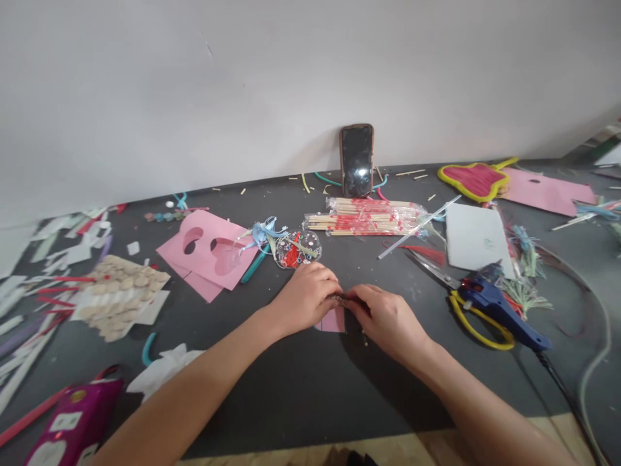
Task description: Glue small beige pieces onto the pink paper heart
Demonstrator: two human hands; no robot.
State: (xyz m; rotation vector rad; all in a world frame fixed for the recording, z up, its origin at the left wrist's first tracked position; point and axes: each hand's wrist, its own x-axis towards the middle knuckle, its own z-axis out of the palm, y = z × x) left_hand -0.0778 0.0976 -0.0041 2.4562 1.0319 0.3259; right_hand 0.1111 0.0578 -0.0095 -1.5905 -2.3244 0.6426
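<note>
My left hand [308, 294] and my right hand [385, 317] meet over the middle of the dark table, fingertips almost touching. Both are closed in a pinch around a small, thin item [339, 299], too small and too covered by my fingers to name. Just under the fingertips lies a small piece of pink paper [334, 320], partly hidden by my hands. Beyond my left hand sits a clear bag [298, 249] of small round pieces with red bits. A turquoise stick [255, 264] lies to its left.
A phone [357, 160] leans against the wall behind wrapped wooden sticks [371, 217]. On the right are yellow-handled scissors [480, 320], a blue glue gun [507, 307] with its cord and a white card [478, 236]. Pink cut-out paper [213, 249] and a magenta box [75, 421] lie left.
</note>
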